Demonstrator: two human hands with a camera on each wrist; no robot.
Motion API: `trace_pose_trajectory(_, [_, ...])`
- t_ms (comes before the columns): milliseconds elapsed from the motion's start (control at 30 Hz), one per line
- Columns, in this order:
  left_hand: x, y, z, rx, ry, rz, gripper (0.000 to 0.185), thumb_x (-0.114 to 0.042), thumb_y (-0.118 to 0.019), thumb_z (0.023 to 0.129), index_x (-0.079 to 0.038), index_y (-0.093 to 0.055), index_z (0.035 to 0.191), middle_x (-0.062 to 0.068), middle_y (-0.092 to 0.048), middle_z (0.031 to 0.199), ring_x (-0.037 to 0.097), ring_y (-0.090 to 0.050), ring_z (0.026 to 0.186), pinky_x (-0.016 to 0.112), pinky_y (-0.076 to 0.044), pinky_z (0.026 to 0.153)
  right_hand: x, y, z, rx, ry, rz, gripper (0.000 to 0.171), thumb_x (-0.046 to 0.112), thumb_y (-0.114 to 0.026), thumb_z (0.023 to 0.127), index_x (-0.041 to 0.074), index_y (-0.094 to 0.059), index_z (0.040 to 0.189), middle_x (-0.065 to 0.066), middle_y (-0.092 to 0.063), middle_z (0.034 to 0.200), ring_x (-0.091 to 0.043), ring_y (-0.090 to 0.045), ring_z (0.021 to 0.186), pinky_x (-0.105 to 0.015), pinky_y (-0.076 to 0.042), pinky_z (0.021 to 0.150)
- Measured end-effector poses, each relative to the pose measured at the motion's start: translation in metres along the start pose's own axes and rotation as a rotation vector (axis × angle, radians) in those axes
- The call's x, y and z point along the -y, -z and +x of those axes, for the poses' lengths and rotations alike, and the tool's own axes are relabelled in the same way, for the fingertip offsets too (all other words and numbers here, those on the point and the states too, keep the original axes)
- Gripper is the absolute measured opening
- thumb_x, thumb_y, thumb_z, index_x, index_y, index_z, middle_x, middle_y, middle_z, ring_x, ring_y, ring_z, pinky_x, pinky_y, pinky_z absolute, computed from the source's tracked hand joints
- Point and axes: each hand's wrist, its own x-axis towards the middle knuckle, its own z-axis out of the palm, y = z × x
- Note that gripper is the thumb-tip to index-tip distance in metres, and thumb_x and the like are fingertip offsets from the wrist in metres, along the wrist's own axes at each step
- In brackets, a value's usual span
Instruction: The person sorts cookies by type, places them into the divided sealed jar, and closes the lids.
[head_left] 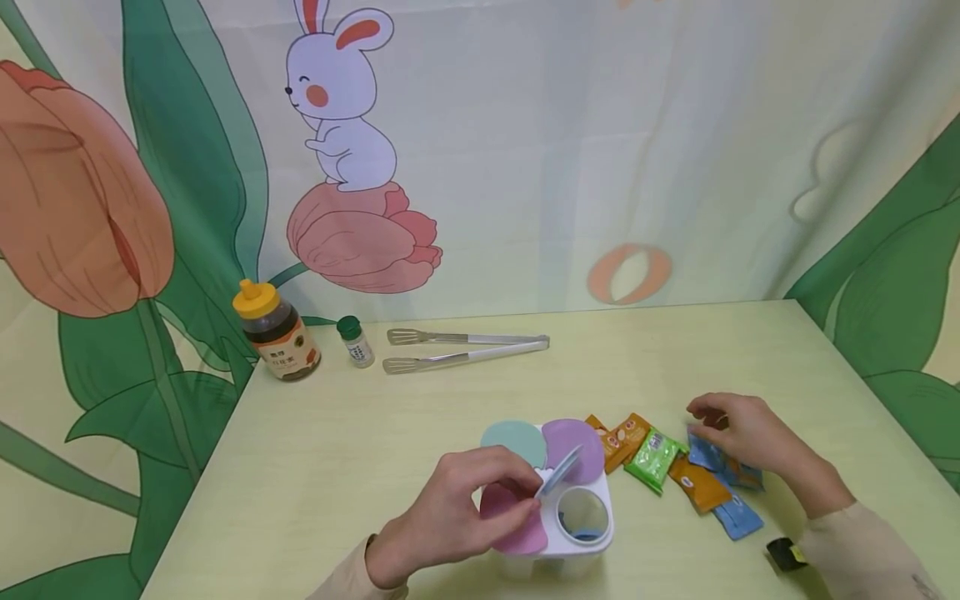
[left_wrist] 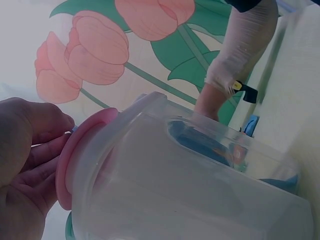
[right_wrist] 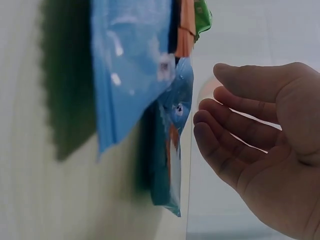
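My left hand (head_left: 465, 504) pinches a raised blue lid (head_left: 561, 472) between thumb and fingers. The lid belongs to a white box (head_left: 551, 548) with four round-cornered flaps; the mint, purple and pink flaps (head_left: 517, 529) lie down. Through the uncovered round opening, something blue shows inside. My right hand (head_left: 738, 429) hovers over the right end of a pile of small packets, its fingers loosely bent. In the right wrist view, a gap separates those fingers from the blue packets (right_wrist: 132, 65). Orange packets (head_left: 701, 483) and a green packet (head_left: 655, 458) lie between the hand and the box.
Metal tongs (head_left: 468, 357) lie spread at the back of the table. To their left stand a small green-capped shaker (head_left: 356, 343) and a yellow-capped bottle of dark liquid (head_left: 281, 333). A small black object (head_left: 785, 554) is beside my right sleeve. A patterned curtain hangs behind.
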Motion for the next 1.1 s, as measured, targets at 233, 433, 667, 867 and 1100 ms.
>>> trace_pose_trajectory(233, [-0.0004, 0.0003, -0.0006, 0.000, 0.004, -0.005, 0.020, 0.000, -0.073, 0.082, -0.006, -0.067, 0.099, 0.003, -0.070, 0.093, 0.003, -0.066, 0.084, 0.015, -0.057, 0.074, -0.0029, 0.0015, -0.0007, 0.046, -0.030, -0.001, 0.028, 0.013, -0.071, 0.086, -0.001, -0.066, 0.111, -0.009, -0.069, 0.100, -0.018, -0.063, 0.084, -0.030, -0.055, 0.069])
trace_pose_trajectory(433, [-0.0011, 0.0011, -0.0004, -0.006, -0.004, 0.001, 0.020, 0.001, -0.073, 0.082, -0.007, -0.067, 0.099, 0.003, -0.070, 0.093, 0.002, -0.065, 0.083, 0.014, -0.057, 0.074, -0.0052, 0.0021, -0.0002, 0.115, -0.034, 0.020, 0.033, 0.014, -0.074, 0.085, -0.004, -0.065, 0.111, -0.010, -0.068, 0.098, -0.021, -0.062, 0.084, -0.035, -0.056, 0.069])
trace_pose_trajectory(667, [-0.0006, 0.0009, 0.0006, 0.002, -0.012, 0.001, 0.019, 0.000, -0.073, 0.082, -0.006, -0.067, 0.099, 0.004, -0.070, 0.093, 0.003, -0.065, 0.084, 0.014, -0.057, 0.074, -0.0071, 0.0047, -0.0009, 0.171, -0.043, 0.000, 0.035, 0.014, -0.074, 0.084, -0.006, -0.064, 0.111, -0.009, -0.067, 0.095, -0.020, -0.061, 0.083, -0.038, -0.056, 0.070])
trace_pose_trajectory(867, [-0.0005, 0.0002, 0.0005, 0.000, -0.017, 0.002, 0.019, 0.001, -0.073, 0.081, -0.006, -0.067, 0.099, 0.004, -0.070, 0.092, 0.003, -0.066, 0.084, 0.014, -0.057, 0.075, -0.0080, 0.0080, -0.0019, 0.219, -0.025, -0.013, 0.033, 0.008, -0.072, 0.085, -0.007, -0.064, 0.113, -0.011, -0.067, 0.099, -0.023, -0.062, 0.088, -0.042, -0.057, 0.074])
trace_pose_trajectory(1100, [-0.0006, 0.0000, 0.0009, -0.002, -0.015, 0.011, 0.019, 0.000, -0.073, 0.082, -0.006, -0.067, 0.099, 0.004, -0.070, 0.093, 0.003, -0.065, 0.084, 0.014, -0.056, 0.075, -0.0087, 0.0059, -0.0011, 0.210, 0.012, -0.032, 0.031, 0.007, -0.074, 0.083, -0.006, -0.066, 0.110, -0.006, -0.064, 0.095, -0.018, -0.056, 0.083, -0.033, -0.053, 0.071])
